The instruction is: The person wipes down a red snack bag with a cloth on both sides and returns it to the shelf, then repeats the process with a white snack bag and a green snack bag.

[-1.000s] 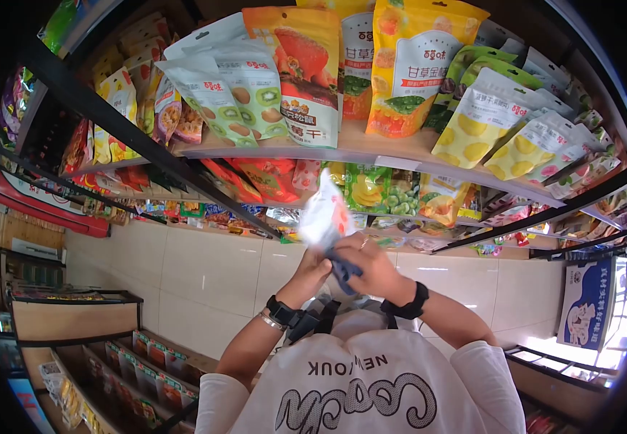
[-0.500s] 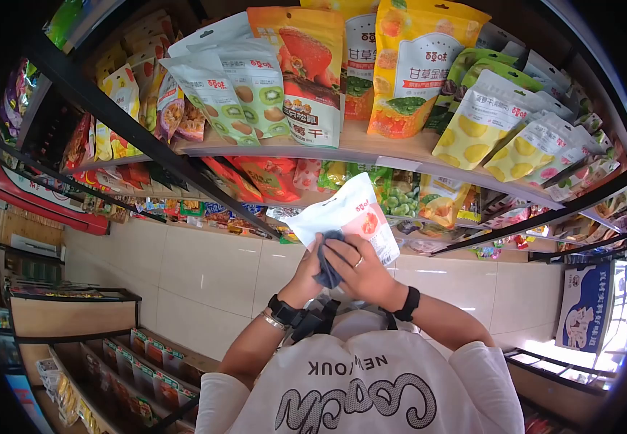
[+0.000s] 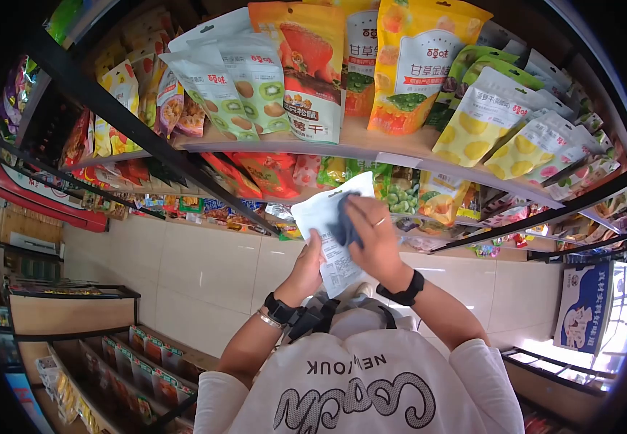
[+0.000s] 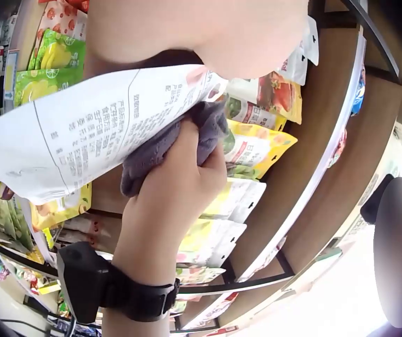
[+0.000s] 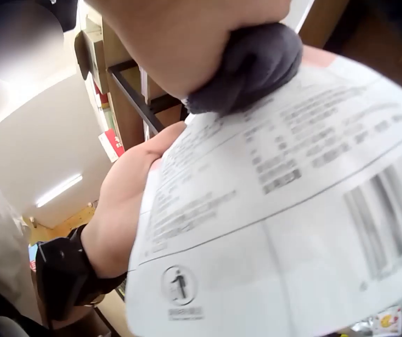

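A white snack bag [image 3: 318, 214] is held up before the chest, its printed back facing the head camera. My left hand [image 3: 303, 275] grips it by the left edge, thumb on the printed side. Bunched in my right hand [image 3: 380, 242] is a dark grey cloth [image 3: 344, 224], pressed against the bag's upper part. Seen from the right wrist, the cloth [image 5: 250, 69] lies on the printing, above a barcode [image 5: 390, 217]. In the left wrist view, the right hand's fingers [image 4: 185, 144] curl into the cloth.
Ahead, a shelf [image 3: 393, 142] carries upright dried-fruit bags, including an orange bag [image 3: 303, 65] and a yellow bag [image 3: 422, 69]. Lower shelves hold more packets. Tiled floor [image 3: 212, 267] lies below, and a wooden rack [image 3: 75, 318] stands at the left rear.
The bag has turned from its front, with a pink picture, to its printed back. My right hand has moved up and right with the cloth; the left hand stays at the bag's left edge.
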Available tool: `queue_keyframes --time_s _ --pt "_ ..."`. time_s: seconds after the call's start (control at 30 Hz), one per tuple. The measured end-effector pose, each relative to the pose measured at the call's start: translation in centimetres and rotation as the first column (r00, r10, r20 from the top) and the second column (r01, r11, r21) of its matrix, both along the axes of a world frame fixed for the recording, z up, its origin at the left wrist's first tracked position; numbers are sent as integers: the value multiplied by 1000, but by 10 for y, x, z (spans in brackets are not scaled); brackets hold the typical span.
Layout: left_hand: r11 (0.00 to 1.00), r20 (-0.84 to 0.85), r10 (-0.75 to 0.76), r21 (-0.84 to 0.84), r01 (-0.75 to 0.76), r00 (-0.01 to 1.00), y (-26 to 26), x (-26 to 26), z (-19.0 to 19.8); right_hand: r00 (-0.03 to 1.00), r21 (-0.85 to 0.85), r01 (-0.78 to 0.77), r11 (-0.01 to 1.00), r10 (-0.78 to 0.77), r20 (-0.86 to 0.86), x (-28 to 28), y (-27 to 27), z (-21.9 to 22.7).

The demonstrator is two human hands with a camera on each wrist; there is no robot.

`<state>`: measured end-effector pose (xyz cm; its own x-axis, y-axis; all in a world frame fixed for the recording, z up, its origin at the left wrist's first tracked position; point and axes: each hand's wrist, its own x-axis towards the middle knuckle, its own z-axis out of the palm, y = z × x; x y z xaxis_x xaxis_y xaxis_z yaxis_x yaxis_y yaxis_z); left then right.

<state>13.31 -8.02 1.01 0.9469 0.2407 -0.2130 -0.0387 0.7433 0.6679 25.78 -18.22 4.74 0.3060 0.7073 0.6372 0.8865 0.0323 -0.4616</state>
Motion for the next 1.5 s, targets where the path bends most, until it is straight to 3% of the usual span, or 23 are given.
queue_keyframes --time_s 0.07,0.1,0.23,0.33,0.37,0.47,0.5,0.6,0.63,0.67,0.73,0.77,0.8,0.87,0.97,1.07,1.13,1.2,1.27,1.33,1.4,1.43,1.5 --pt "990 -37 128 66 -125 991 -4 3 -6 979 -25 -198 980 198 41 -13 0 -8" --pt "991 -102 96 101 -85 990 1 1 -7 970 -36 -211 977 214 119 -21 -3 -7" --pt "999 -75 34 23 -32 997 -2 -2 -2 994 -27 41 999 -38 99 7 4 5" --pt "983 -148 127 148 -105 981 -2 1 -6 975 -4 -220 975 220 14 -3 6 -2" --pt "983 -172 87 177 -56 981 1 -2 -19 960 11 -276 961 275 51 -12 6 -2" --pt "999 -67 -32 -16 31 997 1 2 -2 993 36 -100 994 97 65 10 10 -7" --pt "995 -42 -94 -19 94 995 4 1 5 999 -37 27 999 -26 28 15 6 7" --pt "991 -37 -66 -121 61 997 5 5 2 994 -45 -102 994 104 25 2 4 0" --pt "985 -145 114 142 -93 983 3 7 0 970 -42 -242 969 243 12 -7 0 0" --pt "992 -120 102 80 -93 988 3 9 2 965 -46 -237 970 240 103 -13 -3 -6" --pt "995 -77 84 -51 -88 993 0 12 24 984 -121 -77 990 95 152 12 -1 -4" --pt "998 4 -66 1 66 998 12 6 9 995 -46 54 997 -50 89 21 -2 4" --pt "997 -21 -9 -78 8 1000 9 8 18 977 -80 212 974 -210 28 30 -4 4" --pt "993 40 -85 -81 88 996 14 7 0 995 -35 94 995 -94 15 21 -6 -2" --pt "993 -161 92 -61 -103 983 7 12 16 965 -141 -263 954 261 -30 -10 -17 -7" --pt "990 -58 29 -139 -37 998 7 13 14 993 -100 -101 990 107 57 14 -11 -14" --pt "992 -34 -4 -130 -1 999 8 10 14 983 -36 185 982 -186 -6 20 -6 -2" --pt "993 0 -42 -111 41 999 13 14 16 999 -56 44 997 -43 17 13 -8 -13" --pt "998 -102 49 -25 -51 994 11 14 18 979 -108 -203 973 202 -18 -8 -14 -23" --pt "999 -183 41 28 -36 982 13 13 14 967 -79 -246 966 250 47 -7 -15 -31" --pt "996 -31 -9 -92 6 999 14 15 17 996 -86 -3 996 11 89 15 -10 -26" --pt "981 149 -140 -110 157 979 27 12 -2 987 -12 157 987 -157 25 20 -7 -15" --pt "992 35 -49 -111 53 998 19 15 9 998 -41 48 998 -47 29 14 -8 -16"
